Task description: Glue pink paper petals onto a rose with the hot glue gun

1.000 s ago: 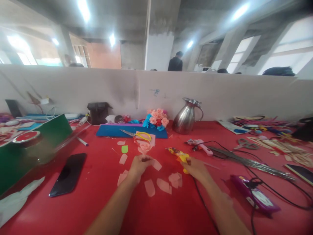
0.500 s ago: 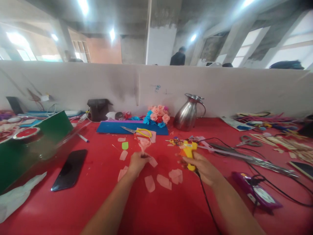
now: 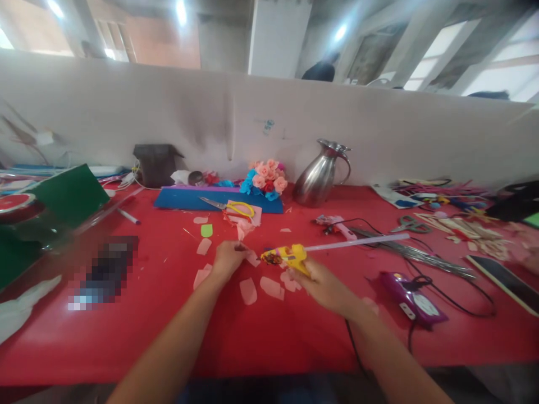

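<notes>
My right hand (image 3: pixel 322 286) is wrapped round the handle of a yellow glue gun (image 3: pixel 295 255), a long clear glue stick (image 3: pixel 357 242) jutting from its back. The gun's nozzle points left, close to a pink paper petal (image 3: pixel 252 257) by the fingertips of my left hand (image 3: pixel 229 261). Those fingers are pinched on a partly made pink paper flower (image 3: pixel 244 229), whose lower end they hide. Loose pink petals (image 3: pixel 248 292) lie just in front of the hands. Past the flower, yellow-handled scissors (image 3: pixel 240 209) rest on pink paper and a blue sheet (image 3: pixel 181 201).
Paper roses (image 3: pixel 269 177) and a steel jug (image 3: pixel 318 177) stand at the back. A purple power strip (image 3: pixel 415 300) with cables lies right, near wires (image 3: pixel 438 262) and grey scissors (image 3: pixel 410 224). A phone (image 3: pixel 107 269) and green board (image 3: pixel 71 196) are left.
My right hand has brought the glue gun leftward and turned it, so its nozzle is now near the petal at my left hand. The view has tilted downward.
</notes>
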Action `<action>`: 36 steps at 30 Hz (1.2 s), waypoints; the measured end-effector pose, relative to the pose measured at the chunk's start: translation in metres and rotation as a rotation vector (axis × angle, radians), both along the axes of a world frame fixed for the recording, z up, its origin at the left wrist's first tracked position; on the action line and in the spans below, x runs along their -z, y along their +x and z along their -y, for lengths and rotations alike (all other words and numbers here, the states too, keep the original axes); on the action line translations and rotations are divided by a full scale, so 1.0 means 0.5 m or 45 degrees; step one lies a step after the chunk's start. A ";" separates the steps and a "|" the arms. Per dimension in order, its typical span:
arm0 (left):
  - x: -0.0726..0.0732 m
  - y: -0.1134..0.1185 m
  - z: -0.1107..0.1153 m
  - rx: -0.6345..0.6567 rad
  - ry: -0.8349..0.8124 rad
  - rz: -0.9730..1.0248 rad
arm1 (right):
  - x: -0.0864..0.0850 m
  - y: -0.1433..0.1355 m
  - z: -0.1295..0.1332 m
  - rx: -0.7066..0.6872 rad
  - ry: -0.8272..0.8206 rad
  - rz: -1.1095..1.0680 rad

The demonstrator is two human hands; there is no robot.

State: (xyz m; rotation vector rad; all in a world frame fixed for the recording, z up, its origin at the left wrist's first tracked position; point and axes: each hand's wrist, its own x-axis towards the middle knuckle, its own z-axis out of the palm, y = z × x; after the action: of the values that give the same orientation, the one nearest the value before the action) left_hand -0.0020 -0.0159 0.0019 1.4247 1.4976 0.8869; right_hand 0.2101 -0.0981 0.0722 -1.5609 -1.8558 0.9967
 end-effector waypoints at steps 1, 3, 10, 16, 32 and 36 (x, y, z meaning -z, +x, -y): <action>-0.001 0.000 0.001 0.001 0.010 -0.021 | 0.002 -0.002 0.000 -0.009 -0.002 0.018; -0.004 0.000 0.002 0.000 0.018 -0.054 | 0.005 -0.006 -0.001 -0.014 -0.007 0.043; -0.019 0.002 0.009 0.006 0.017 -0.067 | 0.007 -0.018 -0.006 0.007 -0.013 0.069; -0.021 0.002 0.010 0.017 0.033 -0.087 | 0.015 -0.019 -0.010 -0.003 -0.047 0.049; -0.035 0.000 0.016 0.126 0.008 -0.132 | -0.002 -0.026 -0.012 0.012 -0.054 0.148; -0.038 0.000 0.017 0.101 0.005 -0.197 | -0.008 -0.029 -0.013 0.036 -0.031 0.171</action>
State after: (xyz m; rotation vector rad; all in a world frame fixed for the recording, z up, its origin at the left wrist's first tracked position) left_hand -0.0022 -0.0242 0.0211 1.5744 1.5415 0.7454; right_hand 0.1956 -0.0918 0.0763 -1.7014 -1.9113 0.9256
